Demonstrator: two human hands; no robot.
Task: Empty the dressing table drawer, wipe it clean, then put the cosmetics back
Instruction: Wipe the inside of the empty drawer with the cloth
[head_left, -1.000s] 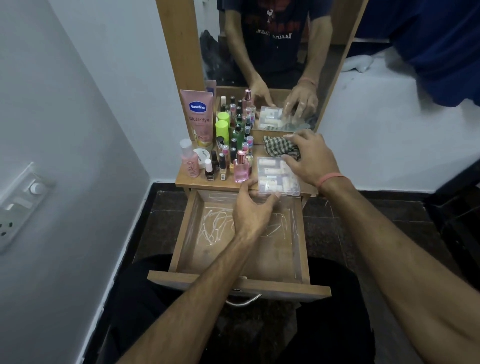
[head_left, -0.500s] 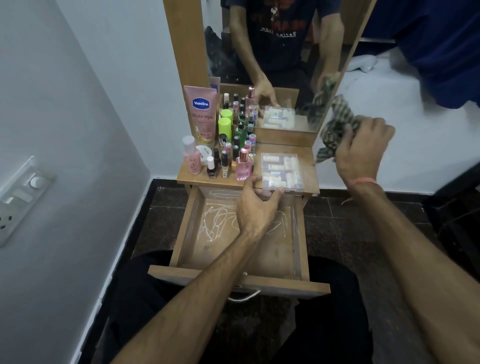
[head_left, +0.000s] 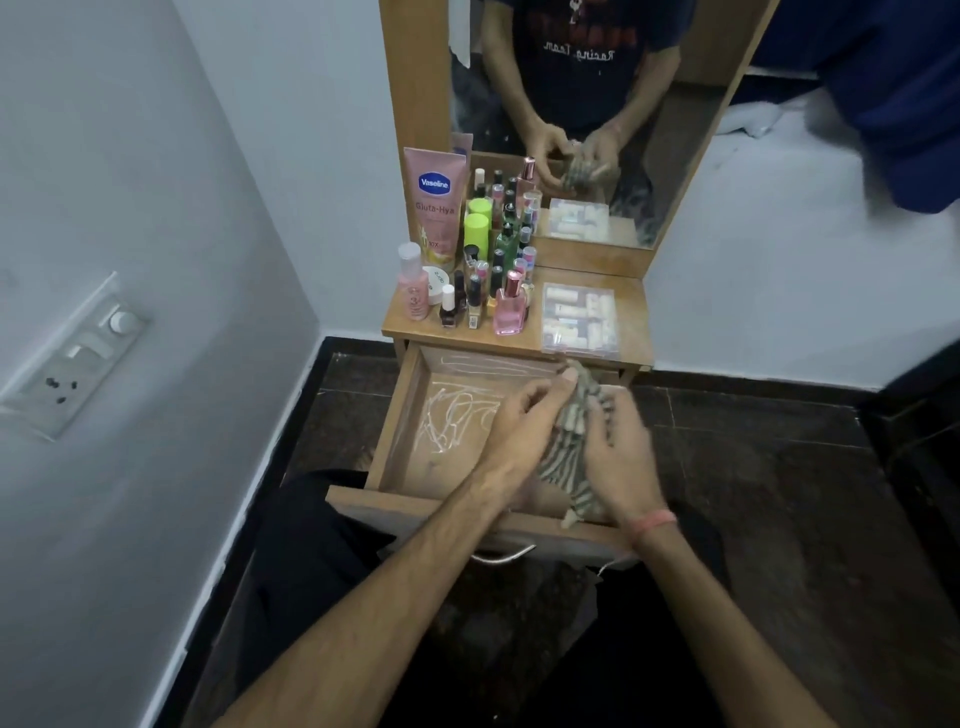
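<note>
- The mirror (head_left: 582, 130) stands at the back of the bench (head_left: 631, 306), reflecting your arms and both hands on the cloth.
- The drawer (head_left: 410, 405) is pulled out below the bench, with white scribbled streaks on its bare floor.
- Your left hand (head_left: 524, 426) and right hand (head_left: 621, 457) hover over the drawer's right half, fingers curled onto the checked cloth (head_left: 569, 467) bunched between them; its tail hangs to the drawer's front edge.
- The clear box (head_left: 579, 322) of small tubes lies flat on the bench's right side.
- The pink lotion tube (head_left: 435, 202) stands at the back left.
- The small bottles (head_left: 493, 270) crowd just beside it, well apart from the drawer.
</note>
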